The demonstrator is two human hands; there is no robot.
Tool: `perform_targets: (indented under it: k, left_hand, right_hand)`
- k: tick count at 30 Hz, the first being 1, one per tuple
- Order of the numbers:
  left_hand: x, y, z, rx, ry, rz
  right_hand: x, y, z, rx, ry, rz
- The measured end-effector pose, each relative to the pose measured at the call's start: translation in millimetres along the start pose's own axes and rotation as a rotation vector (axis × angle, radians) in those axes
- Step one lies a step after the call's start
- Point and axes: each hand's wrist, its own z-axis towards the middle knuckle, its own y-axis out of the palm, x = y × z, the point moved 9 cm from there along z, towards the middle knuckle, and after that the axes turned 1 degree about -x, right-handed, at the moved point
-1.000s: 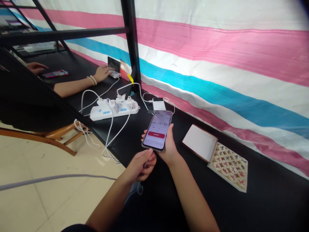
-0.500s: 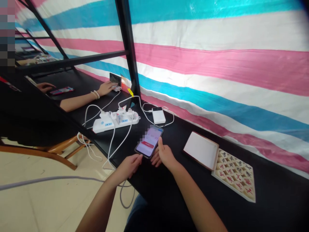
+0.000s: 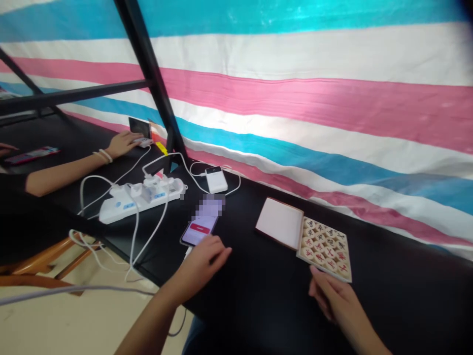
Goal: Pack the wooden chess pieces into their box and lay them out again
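Black tabletop (image 3: 388, 305), right hand (image 3: 332, 296) now away from phone (image 3: 197, 229), beside xiangqi pieces (image 3: 323, 246)

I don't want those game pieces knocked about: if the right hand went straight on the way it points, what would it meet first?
Most likely the near edge of the tray of xiangqi pieces. The fingertips of the right hand point at it and sit very close, though depth makes it unclear whether they already touch.

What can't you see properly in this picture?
In the head view:
The phone: the top of its screen is hidden by a blurred, blocky patch.
The Chinese chess pieces: their red characters are too small to read.
The white cable: its end is hidden behind the left hand.
The co-worker's other hand: it is cut off by the left edge.
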Motion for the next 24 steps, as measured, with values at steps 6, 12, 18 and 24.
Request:
perform_targets:
  k: [6, 12, 18, 24]
  left_hand:
    - [66.4, 41.3, 25.4, -0.172, 0.223, -0.093]
    - [49.3, 73.1, 35.7, -0.182, 0.185, -0.114]
    - [39.9, 96.4, 37.0, -0.202, 0.164, -0.135]
    - [35.6, 94.1, 40.7, -0.200, 0.115, -0.194]
  right_hand:
    - [20.4, -98.7, -11.7, 0.501, 0.016, 0.166]
    - [41.2, -112.5, 0.3, 0.674, 0.029, 0.221]
    - [51.6, -114.3, 10.4, 0.663, -0.030, 0.121]
    - [44.3, -114.8, 10.6, 0.676, -0.128, 0.026]
